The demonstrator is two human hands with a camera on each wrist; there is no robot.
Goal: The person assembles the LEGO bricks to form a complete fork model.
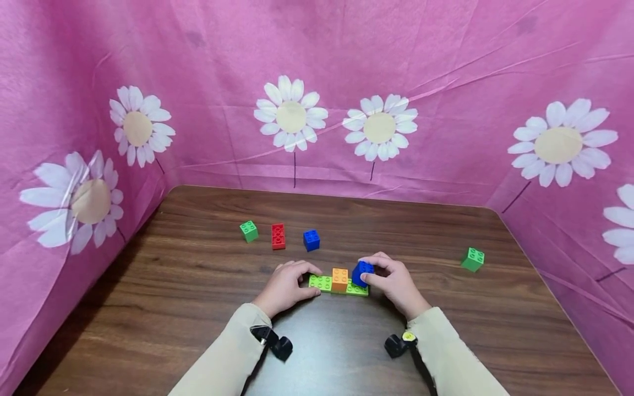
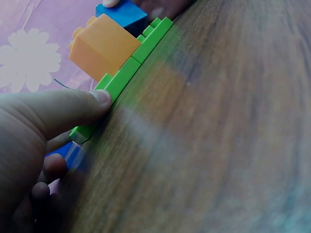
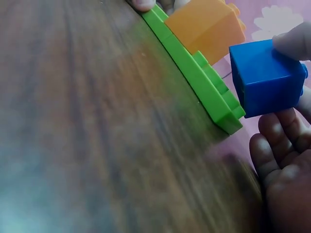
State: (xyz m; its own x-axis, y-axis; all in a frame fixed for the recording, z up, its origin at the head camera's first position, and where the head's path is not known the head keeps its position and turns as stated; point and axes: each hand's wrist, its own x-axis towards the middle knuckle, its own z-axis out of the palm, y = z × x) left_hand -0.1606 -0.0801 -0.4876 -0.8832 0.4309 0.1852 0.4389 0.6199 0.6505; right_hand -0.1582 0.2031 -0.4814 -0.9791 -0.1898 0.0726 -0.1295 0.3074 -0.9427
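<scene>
A flat lime-green strip (image 1: 324, 283), which a seam divides into two plates, lies on the table. An orange brick (image 1: 339, 279) is mounted across its middle. My left hand (image 1: 287, 287) pinches the strip's left end, its thumb (image 2: 99, 99) along the near side. Between thumb and fingers, my right hand (image 1: 398, 283) holds a blue brick (image 3: 267, 77) over the strip's right end. That brick is slightly tilted; a gap shows below most of it in the right wrist view, and I cannot tell whether its lower corner touches the studs.
Behind the hands stand a green brick (image 1: 249, 231), a red brick (image 1: 278, 236) lying hollow side up, and another blue brick (image 1: 311, 240). A second green brick (image 1: 473, 259) is far to the right. Pink flowered cloth (image 1: 337, 170) borders the wooden table (image 1: 208, 214).
</scene>
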